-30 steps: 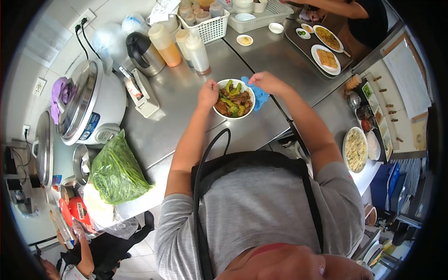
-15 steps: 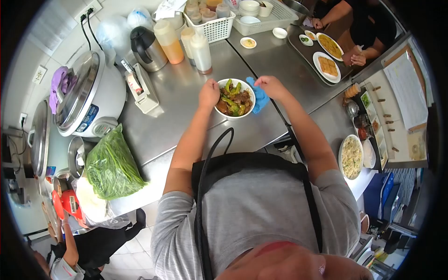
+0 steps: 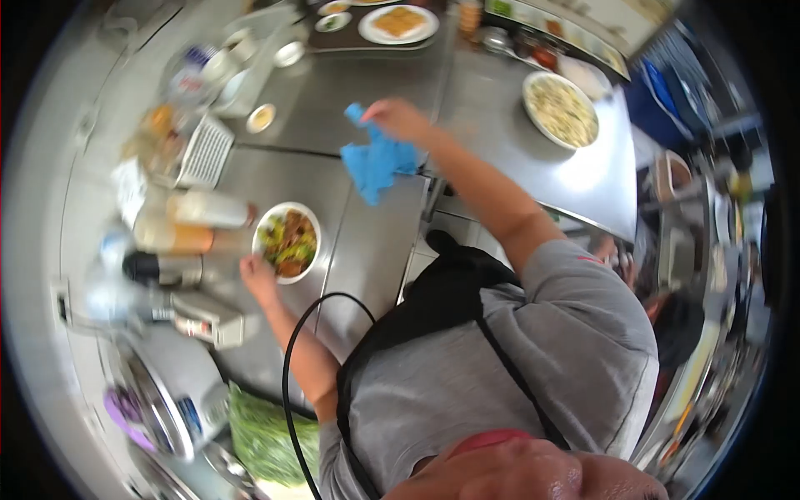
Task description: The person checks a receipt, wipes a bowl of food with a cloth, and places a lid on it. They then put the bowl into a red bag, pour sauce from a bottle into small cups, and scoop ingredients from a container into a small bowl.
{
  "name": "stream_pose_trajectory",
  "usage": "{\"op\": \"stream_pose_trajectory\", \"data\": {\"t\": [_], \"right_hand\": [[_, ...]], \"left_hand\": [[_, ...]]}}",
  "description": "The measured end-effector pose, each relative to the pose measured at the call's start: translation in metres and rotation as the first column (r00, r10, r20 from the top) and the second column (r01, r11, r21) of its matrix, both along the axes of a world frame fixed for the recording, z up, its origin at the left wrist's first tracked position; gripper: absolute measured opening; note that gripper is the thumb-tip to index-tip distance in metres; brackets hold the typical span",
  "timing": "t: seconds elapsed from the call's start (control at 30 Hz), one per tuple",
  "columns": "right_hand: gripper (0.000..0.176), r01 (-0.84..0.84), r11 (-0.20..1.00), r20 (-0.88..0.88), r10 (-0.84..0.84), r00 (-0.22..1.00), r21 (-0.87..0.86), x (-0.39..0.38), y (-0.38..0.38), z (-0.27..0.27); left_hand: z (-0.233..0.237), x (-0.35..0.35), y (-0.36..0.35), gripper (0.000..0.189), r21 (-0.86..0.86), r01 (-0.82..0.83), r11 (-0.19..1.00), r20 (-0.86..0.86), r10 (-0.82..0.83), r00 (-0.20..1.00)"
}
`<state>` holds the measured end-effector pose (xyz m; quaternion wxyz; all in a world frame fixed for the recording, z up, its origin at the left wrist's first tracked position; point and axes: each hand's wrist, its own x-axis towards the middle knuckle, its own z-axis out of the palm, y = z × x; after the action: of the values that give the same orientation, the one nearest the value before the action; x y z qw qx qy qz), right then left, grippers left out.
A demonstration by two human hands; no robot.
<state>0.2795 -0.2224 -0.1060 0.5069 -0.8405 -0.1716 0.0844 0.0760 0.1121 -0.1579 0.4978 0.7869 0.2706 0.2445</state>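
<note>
A white bowl of browned meat and green vegetables sits on the steel counter. My left hand is at its near left rim, the fingers closed on the edge, somewhat blurred. To the right, over the counter, my right hand pinches a blue cloth. The cloth hangs down from the fingers in loose folds, apart from the bowl.
Left of the bowl are squeeze bottles, a white basket and a tape dispenser. A small sauce dish lies farther back. Right stands a large bowl of rice; a tray holds plated food.
My view has swung to the right. The blue cloth, earlier lying bunched beside the bowl, is now lifted in my right hand and apart from it. My left hand stays at the bowl.
</note>
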Motion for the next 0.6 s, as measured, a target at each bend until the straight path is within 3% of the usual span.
{"op": "stream_pose_trajectory", "data": {"t": [0.03,0.07,0.13,0.17,0.3,0.37,0.4,0.43,0.5,0.53,0.6], "right_hand": [[0.016,-0.03,1.0,0.162,0.03,0.986,-0.005,0.0,0.008,-0.046],[0.019,-0.076,0.971,0.113,0.104,0.988,-0.228,-0.027,0.012,-0.044],[0.02,0.225,0.847,0.58,0.116,0.806,-0.482,-0.089,0.022,-0.047],[0.02,0.187,0.862,0.582,0.144,0.8,-0.472,-0.098,0.014,-0.051],[0.02,0.004,0.928,0.518,0.204,0.831,-0.373,-0.121,-0.041,-0.067],[0.018,0.188,0.973,0.373,-0.127,0.919,-0.132,-0.135,-0.094,-0.066],[0.02,0.328,0.939,0.348,-0.274,0.897,-0.106,-0.144,-0.125,-0.065],[0.022,0.456,0.886,0.32,-0.41,0.854,-0.081,-0.153,-0.16,-0.065],[0.023,0.63,0.774,0.497,-0.523,0.693,-0.064,-0.172,-0.233,-0.068],[0.024,0.684,0.729,0.623,-0.527,0.579,-0.019,-0.177,-0.268,-0.063],[0.023,0.802,0.578,0.613,-0.691,0.385,0.148,-0.188,-0.327,-0.052]], "left_hand": [[0.009,-0.002,-0.005,0.01,-0.073,-0.04,0.997,-0.028,0.038,0.999],[-0.016,-0.001,0.018,0.013,-0.122,-0.021,0.992,0.013,0.022,1.0],[0.009,-0.003,0.007,0.015,-0.026,-0.034,0.999,-0.119,0.03,0.992],[0.006,-0.004,0.008,0.014,-0.015,-0.027,1.0,-0.031,0.027,0.999],[0.013,-0.01,0.019,0.016,0.002,-0.022,1.0,-0.07,0.022,0.997],[0.028,-0.012,0.019,0.017,-0.171,-0.089,0.981,-0.202,0.053,0.978],[0.035,-0.013,0.019,0.019,-0.255,-0.133,0.958,-0.262,0.064,0.963],[0.038,-0.013,0.016,0.026,-0.226,-0.202,0.953,-0.241,0.146,0.96],[0.034,-0.015,0.021,0.03,0.169,-0.123,0.978,-0.08,0.138,0.987],[0.045,-0.014,0.015,0.033,0.371,-0.113,0.922,-0.007,0.124,0.992],[0.062,0.007,-0.012,0.033,0.445,-0.175,0.879,0.105,0.143,0.984]]}}
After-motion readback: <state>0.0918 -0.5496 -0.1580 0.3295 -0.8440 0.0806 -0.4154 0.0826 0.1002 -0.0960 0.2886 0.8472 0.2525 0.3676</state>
